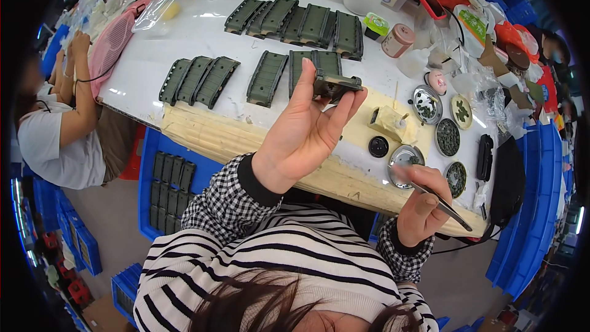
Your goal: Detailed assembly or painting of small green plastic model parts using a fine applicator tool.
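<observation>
Raised above the front of the table, my left hand (301, 132) grips a curved dark green plastic part (337, 86) between thumb and fingers, its edge toward me. Lower and to the right, my right hand (424, 209) is closed on metal tweezers (452, 212), whose fingertip end is blurred. Close to that hand are a shiny round dish (405, 163) and a small black round lid (378, 146). A dish of small dark green pieces (456, 178) sits just right of it. Behind my left hand lie similar green panels (267, 79).
More green panels lie in rows at the back (295, 23) and left (200, 80). Further dishes of small pieces (447, 137) line the right side. A pale block with a stick (393, 122) stands mid-table. Below the edge, a blue crate (147, 190) holds panels. Another person (67, 123) sits left.
</observation>
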Demonstrator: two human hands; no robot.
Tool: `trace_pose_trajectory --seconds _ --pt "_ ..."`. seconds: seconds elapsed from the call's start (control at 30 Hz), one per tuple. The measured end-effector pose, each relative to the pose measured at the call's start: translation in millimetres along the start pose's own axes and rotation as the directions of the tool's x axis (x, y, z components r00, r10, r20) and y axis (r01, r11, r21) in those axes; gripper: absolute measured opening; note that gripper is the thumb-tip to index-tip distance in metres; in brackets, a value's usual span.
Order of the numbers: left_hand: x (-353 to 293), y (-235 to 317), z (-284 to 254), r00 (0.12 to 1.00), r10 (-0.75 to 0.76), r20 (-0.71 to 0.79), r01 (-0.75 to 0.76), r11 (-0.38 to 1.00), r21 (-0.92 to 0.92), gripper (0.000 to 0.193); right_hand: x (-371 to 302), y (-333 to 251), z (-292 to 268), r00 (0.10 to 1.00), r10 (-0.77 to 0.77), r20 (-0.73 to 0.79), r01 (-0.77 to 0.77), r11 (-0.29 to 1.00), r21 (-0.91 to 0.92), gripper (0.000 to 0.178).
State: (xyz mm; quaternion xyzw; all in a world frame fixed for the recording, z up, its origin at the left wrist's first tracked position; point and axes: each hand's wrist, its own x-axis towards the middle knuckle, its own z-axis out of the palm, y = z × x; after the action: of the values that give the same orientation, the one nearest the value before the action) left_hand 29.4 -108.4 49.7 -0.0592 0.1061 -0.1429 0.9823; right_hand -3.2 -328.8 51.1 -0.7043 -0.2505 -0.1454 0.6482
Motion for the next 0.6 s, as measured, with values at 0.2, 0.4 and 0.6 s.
trace_pose_trajectory --seconds 0.2,0.4,0.6 --pt "-1 -4 0 1.000 -0.008 -0.016 0.009 1.000 0.019 0.044 1 -1 1 1.000 -0.019 0.017 0.019 1.000 -0.010 0.036" --pt "-19 -14 -8 0.995 0.096 0.007 -0.083 0.826 0.557 0.041 5 7 -33 0.999 0.012 0.048 0.002 0.959 -0.282 0.017" --pt "-30 -21 -19 0.995 0.097 -0.032 -0.037 0.641 0.767 0.055 -7 32 -50 0.979 0.204 0.013 -0.171 0.853 -0.494 0.009"
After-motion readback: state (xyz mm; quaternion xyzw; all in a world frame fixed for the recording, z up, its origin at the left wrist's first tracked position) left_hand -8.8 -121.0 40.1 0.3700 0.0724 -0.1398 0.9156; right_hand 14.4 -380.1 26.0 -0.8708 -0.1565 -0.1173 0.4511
